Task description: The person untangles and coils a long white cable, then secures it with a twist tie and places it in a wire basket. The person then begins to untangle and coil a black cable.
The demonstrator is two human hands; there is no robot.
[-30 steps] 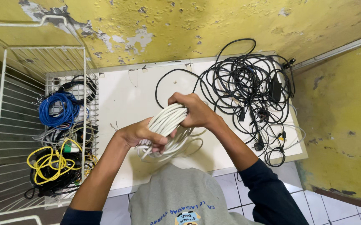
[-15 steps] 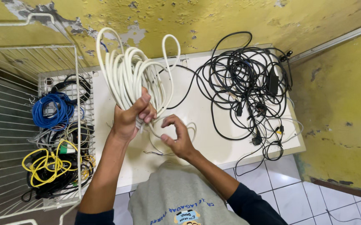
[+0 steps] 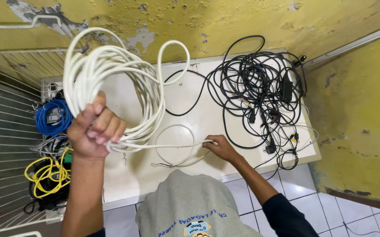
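White cable coil (image 3: 119, 83) stays clenched in the left hand (image 3: 94, 129); the right hand (image 3: 222, 149), now lower, pinches its loose end over the table (image 3: 198, 118).

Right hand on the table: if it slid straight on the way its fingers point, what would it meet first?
The right hand points leftward along the white tabletop. It would probably first meet the loose loop of thin white cable lying there, whose strand it pinches, though depth is unclear.

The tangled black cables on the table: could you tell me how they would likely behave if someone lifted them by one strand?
The black cables would probably sag, floppy, since their loops lie loose and uneven on the white table. They look interlaced, so one strand would likely drag others along. The small plugs at the ends may dangle and snag.
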